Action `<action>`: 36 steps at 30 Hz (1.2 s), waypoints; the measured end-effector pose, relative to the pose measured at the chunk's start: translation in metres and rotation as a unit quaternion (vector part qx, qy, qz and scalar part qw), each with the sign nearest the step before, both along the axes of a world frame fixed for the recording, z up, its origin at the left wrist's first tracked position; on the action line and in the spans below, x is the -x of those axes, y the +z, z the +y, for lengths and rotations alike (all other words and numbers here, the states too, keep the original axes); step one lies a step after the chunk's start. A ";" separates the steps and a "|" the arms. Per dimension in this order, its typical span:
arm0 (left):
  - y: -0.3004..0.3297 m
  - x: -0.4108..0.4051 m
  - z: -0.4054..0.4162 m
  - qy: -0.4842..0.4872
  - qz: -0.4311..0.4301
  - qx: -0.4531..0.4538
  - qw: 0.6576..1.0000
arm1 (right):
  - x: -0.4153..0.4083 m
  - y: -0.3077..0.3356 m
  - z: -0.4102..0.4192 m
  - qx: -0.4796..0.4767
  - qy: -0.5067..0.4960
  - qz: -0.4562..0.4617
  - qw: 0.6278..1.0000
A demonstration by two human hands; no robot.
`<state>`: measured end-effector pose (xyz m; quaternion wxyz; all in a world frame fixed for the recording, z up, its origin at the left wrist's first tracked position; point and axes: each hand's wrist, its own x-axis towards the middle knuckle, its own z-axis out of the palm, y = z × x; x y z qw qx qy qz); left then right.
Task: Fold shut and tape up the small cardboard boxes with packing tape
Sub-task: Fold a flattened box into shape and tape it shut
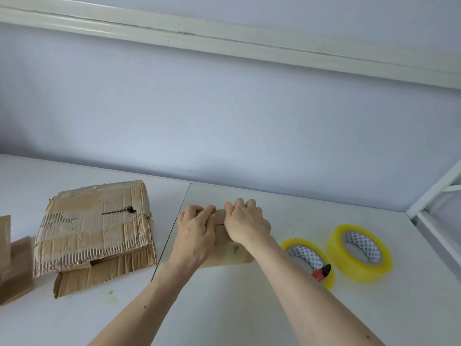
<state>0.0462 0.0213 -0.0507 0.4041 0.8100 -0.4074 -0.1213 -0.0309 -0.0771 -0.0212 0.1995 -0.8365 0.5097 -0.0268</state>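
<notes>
A small brown cardboard box (230, 253) lies on the white table (249, 308) in the middle of the view. My left hand (195, 233) lies on its top left, fingers reaching over the far edge. My right hand (245, 221) covers the top right, fingers curled over the far edge, pressing the flaps down. Most of the box top is hidden under both hands. Two rolls of yellow packing tape sit to the right, the nearer one (308, 258) beside my right forearm, the other (359, 253) further right. A red and black cutter (321, 272) lies against the nearer roll.
A large worn cardboard box (94, 231) with torn flaps lies at the left. More small brown boxes (15, 268) sit at the far left edge. A wall stands close behind the table. A white metal frame (434, 193) rises at the right.
</notes>
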 end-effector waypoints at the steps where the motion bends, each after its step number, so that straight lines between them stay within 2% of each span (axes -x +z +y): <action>1: 0.000 0.000 0.000 0.000 0.002 -0.003 1.000 | 0.001 -0.001 0.000 -0.001 0.001 0.010 1.000; 6: -0.003 -0.003 -0.003 -0.001 0.031 0.000 1.000 | 0.006 -0.009 0.008 0.069 0.010 0.032 0.997; 10: -0.001 -0.003 -0.002 0.000 0.032 0.001 0.999 | -0.003 0.001 -0.005 0.018 0.012 0.057 0.998; 16: -0.002 -0.003 -0.003 0.003 0.030 -0.002 1.000 | -0.017 -0.006 -0.012 0.072 0.006 0.070 0.995; 22: -0.001 -0.001 -0.004 0.018 0.031 -0.010 0.999 | -0.005 -0.006 -0.008 0.039 0.021 0.063 0.997; 24: -0.001 -0.001 -0.005 0.020 0.030 -0.008 0.999 | 0.002 -0.011 -0.003 0.057 0.024 0.061 0.996; 28: -0.001 0.000 -0.005 0.021 0.042 -0.008 0.999 | 0.002 -0.012 0.000 0.074 0.026 0.033 0.996; 33: 0.006 -0.002 -0.006 0.023 0.062 -0.003 0.998 | 0.028 -0.016 0.020 0.081 0.089 -0.142 0.982; 36: 0.017 -0.008 -0.012 0.024 0.089 -0.023 0.996 | 0.038 -0.015 0.027 0.170 0.102 -0.158 0.967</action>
